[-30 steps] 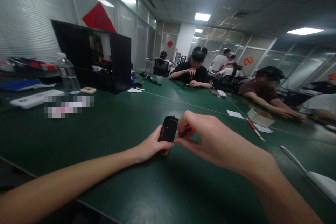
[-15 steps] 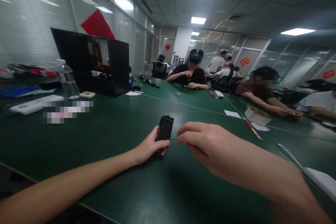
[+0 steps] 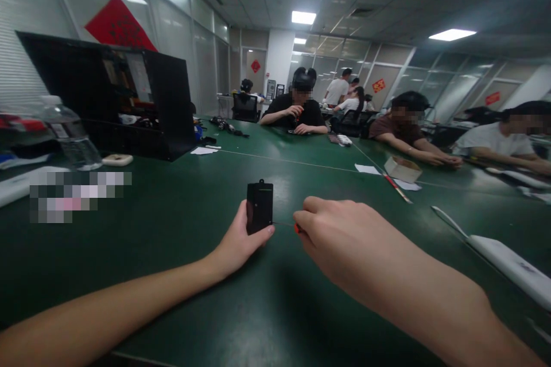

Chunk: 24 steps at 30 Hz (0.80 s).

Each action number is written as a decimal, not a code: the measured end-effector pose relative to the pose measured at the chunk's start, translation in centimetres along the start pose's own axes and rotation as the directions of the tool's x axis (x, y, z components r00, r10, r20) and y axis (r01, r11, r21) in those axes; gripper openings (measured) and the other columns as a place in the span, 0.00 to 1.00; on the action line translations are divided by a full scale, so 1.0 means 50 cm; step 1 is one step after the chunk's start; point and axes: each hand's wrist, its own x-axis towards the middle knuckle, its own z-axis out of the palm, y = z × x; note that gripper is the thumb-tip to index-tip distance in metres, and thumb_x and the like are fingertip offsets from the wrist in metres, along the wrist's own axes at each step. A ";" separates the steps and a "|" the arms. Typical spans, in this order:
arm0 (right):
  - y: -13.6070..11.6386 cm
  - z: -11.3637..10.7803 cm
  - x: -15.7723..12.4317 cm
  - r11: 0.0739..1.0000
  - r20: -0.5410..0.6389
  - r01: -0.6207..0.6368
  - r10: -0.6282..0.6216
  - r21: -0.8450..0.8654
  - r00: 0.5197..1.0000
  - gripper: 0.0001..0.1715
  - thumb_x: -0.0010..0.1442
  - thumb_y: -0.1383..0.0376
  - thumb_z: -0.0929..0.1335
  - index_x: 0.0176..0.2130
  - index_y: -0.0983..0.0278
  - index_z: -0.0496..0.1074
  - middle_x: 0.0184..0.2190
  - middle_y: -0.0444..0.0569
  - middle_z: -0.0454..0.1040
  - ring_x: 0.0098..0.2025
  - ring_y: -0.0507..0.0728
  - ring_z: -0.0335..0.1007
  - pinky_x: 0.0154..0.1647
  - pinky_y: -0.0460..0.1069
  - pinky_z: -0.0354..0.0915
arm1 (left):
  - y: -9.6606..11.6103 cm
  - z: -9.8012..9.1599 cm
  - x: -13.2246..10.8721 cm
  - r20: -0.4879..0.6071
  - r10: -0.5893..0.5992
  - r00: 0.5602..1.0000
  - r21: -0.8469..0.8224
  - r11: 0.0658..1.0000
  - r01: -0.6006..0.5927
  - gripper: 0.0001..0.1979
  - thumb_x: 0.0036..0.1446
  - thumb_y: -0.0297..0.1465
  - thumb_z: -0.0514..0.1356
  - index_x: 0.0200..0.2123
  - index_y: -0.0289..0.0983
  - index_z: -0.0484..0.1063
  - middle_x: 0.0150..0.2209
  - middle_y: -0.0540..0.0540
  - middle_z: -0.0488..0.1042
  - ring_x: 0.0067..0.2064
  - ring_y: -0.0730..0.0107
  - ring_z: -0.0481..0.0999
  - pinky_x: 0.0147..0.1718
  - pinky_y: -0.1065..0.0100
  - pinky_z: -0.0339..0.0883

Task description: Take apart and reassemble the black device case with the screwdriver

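Note:
A small flat black plastic case (image 3: 260, 206), with a looped tab on its top edge, stands upright above the green table. My left hand (image 3: 235, 243) is closed around its lower left side, the thumb lying across the bottom of its face. To the right, my right hand (image 3: 344, 235) is closed on a screwdriver (image 3: 297, 229). Only a bit of its orange-red handle and a thin shaft show. The shaft points left, its tip at the case's lower right corner near a small screw hole. Whether the tip sits in that hole I cannot tell.
An open black computer case (image 3: 172, 103), a water bottle (image 3: 73, 135) and a white power bank (image 3: 21, 183) stand at the left. Rightward lie a small cardboard box (image 3: 402, 170), a red pen-like stick (image 3: 396, 188) and a white device (image 3: 512, 266). Several people sit around.
My view has swung right, so the scene shifts left. The black case has turned from a tilt to nearly upright. My right hand has rotated, and the screwdriver's orange-red handle now shows.

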 end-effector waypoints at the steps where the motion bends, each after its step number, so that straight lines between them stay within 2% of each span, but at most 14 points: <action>1: -0.009 0.005 0.004 0.999 0.017 -0.039 0.039 -0.004 0.999 0.07 0.60 0.66 0.69 0.30 0.60 0.77 0.26 0.48 0.75 0.21 0.56 0.68 0.20 0.51 0.48 | 0.001 -0.005 0.001 0.002 -0.006 1.000 0.029 1.000 0.006 0.22 0.56 0.37 0.65 0.47 0.39 0.59 0.39 0.50 0.69 0.31 0.73 0.68 0.28 0.71 0.62; 5: -0.031 0.029 0.021 0.975 0.144 -0.223 0.219 0.008 0.965 0.21 0.67 0.58 0.64 0.26 0.62 0.76 0.22 0.51 0.76 0.22 0.59 0.72 0.21 0.51 0.51 | 0.002 -0.035 0.011 0.041 -0.050 0.998 0.099 0.994 0.046 0.22 0.55 0.37 0.65 0.48 0.39 0.59 0.40 0.48 0.69 0.32 0.71 0.69 0.29 0.70 0.63; 8: -0.030 0.051 0.030 0.952 0.194 -0.298 0.281 0.066 0.940 0.22 0.68 0.59 0.62 0.28 0.63 0.77 0.26 0.53 0.78 0.26 0.60 0.75 0.24 0.50 0.55 | -0.002 -0.056 0.024 0.043 -0.089 0.995 0.100 0.991 0.085 0.21 0.55 0.37 0.65 0.46 0.39 0.60 0.37 0.50 0.69 0.30 0.73 0.68 0.28 0.70 0.63; 13: -0.011 0.095 0.036 0.916 0.110 -0.290 0.270 0.277 0.957 0.06 0.62 0.63 0.69 0.37 0.63 0.75 0.34 0.49 0.80 0.33 0.57 0.75 0.31 0.47 0.60 | -0.012 -0.071 0.041 0.053 -0.142 0.988 0.013 0.990 0.142 0.18 0.56 0.37 0.64 0.42 0.38 0.59 0.27 0.55 0.65 0.25 0.75 0.65 0.24 0.71 0.60; 15: -0.003 0.117 0.033 0.893 0.107 -0.295 0.275 0.341 0.956 0.08 0.63 0.61 0.69 0.39 0.63 0.76 0.33 0.49 0.79 0.34 0.56 0.75 0.32 0.47 0.60 | -0.012 -0.071 0.044 0.060 -0.153 0.986 -0.054 0.986 0.156 0.19 0.55 0.37 0.64 0.44 0.38 0.59 0.26 0.56 0.65 0.25 0.76 0.65 0.24 0.72 0.60; 20: 0.012 0.171 0.023 0.823 0.157 -0.305 0.261 0.479 0.952 0.23 0.69 0.51 0.62 0.40 0.63 0.78 0.30 0.50 0.80 0.31 0.56 0.74 0.32 0.47 0.59 | 0.001 -0.067 0.045 0.105 -0.214 0.971 -0.222 0.947 0.233 0.18 0.58 0.41 0.63 0.42 0.39 0.60 0.29 0.54 0.67 0.24 0.78 0.66 0.22 0.74 0.56; 24: 0.020 0.190 0.024 0.797 0.110 -0.294 0.279 0.528 0.954 0.20 0.69 0.53 0.63 0.39 0.64 0.78 0.30 0.49 0.79 0.30 0.54 0.73 0.32 0.47 0.59 | 0.002 -0.067 0.043 0.143 -0.229 0.963 -0.273 0.926 0.261 0.17 0.61 0.45 0.58 0.41 0.39 0.60 0.28 0.53 0.69 0.23 0.78 0.67 0.22 0.75 0.58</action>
